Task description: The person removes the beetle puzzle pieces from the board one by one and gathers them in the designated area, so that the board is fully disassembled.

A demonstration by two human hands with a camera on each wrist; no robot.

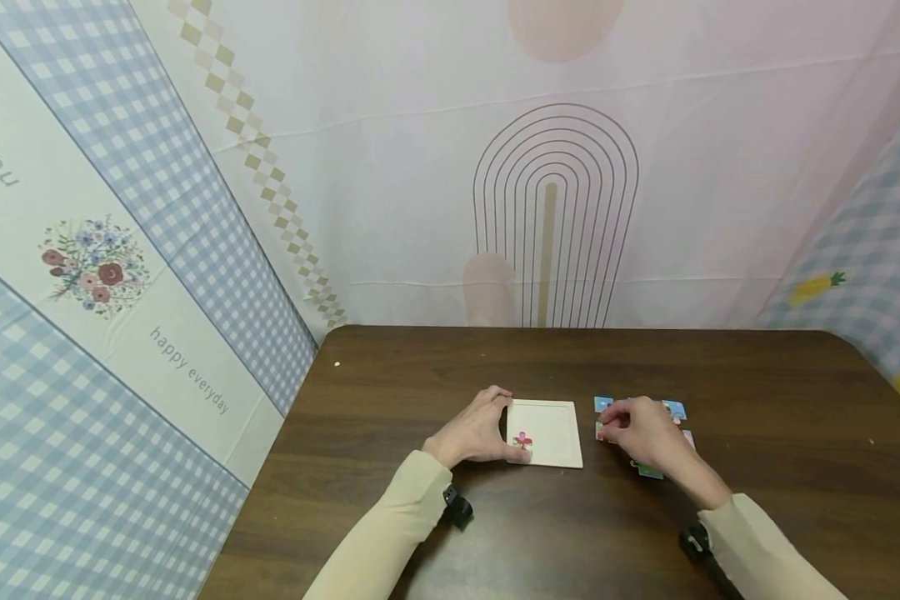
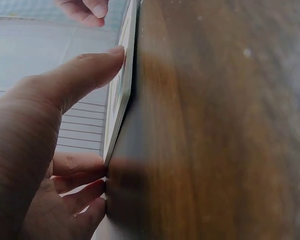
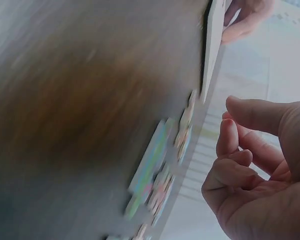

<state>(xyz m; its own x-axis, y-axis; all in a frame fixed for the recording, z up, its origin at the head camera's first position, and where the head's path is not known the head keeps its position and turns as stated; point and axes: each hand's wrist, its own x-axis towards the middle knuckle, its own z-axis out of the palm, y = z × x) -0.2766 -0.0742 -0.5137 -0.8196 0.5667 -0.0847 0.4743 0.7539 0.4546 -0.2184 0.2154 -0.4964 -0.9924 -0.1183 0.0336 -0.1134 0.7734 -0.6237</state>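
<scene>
A pale, square puzzle tray lies on the table, with one puzzle piece bearing a pink-red figure in its near left corner. My left hand holds the tray at its left side. Its thumb rests on the near left corner, over part of that piece, while the other fingers touch the far left corner. To the right, my right hand hovers over several colourful loose puzzle pieces, partly hiding them. Its fingers are loosely bent, thumb near the index finger, and no piece shows between them in the right wrist view.
The dark wooden table extends around the tray and pieces. A printed cloth hangs behind its far edge, and a blue checked cloth hangs along the left. A tiny white speck lies near the far left corner.
</scene>
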